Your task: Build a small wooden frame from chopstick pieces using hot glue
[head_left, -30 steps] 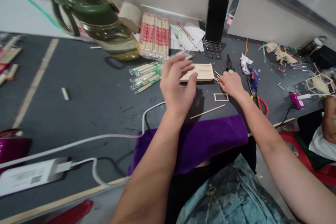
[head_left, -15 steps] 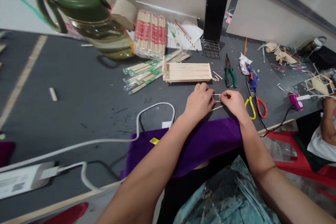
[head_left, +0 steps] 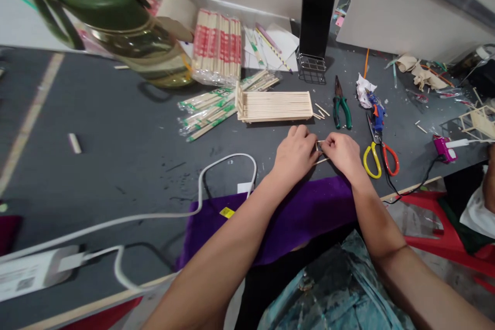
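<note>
Close together at the near side of the table, my left hand (head_left: pixel 297 152) and my right hand (head_left: pixel 342 153) both have their fingers closed on a small rectangular frame of thin sticks (head_left: pixel 317 145). Most of the frame is hidden by the fingers. A loose thin stick (head_left: pixel 322 161) lies just below it on the dark tabletop. Beyond my hands stands a bed-shaped model of wooden sticks (head_left: pixel 276 105), with a raised end on its left. Several short stick pieces (head_left: pixel 320 111) lie at its right end.
Green-handled pliers (head_left: pixel 341 105), scissors (head_left: pixel 373 160) and a blue glue gun (head_left: pixel 378 116) lie right. Wrapped chopsticks (head_left: pixel 216 105), a chopstick pack (head_left: pixel 217 46), a jug (head_left: pixel 131 36) and a phone (head_left: pixel 317 15) stand behind. A white cable (head_left: pixel 201 185) crosses left; a purple cloth (head_left: pixel 301 211) hangs in front.
My left hand has come down from over the stick model, and my right hand has left the short pieces. Both have closed on the small frame; lately they have barely moved.
</note>
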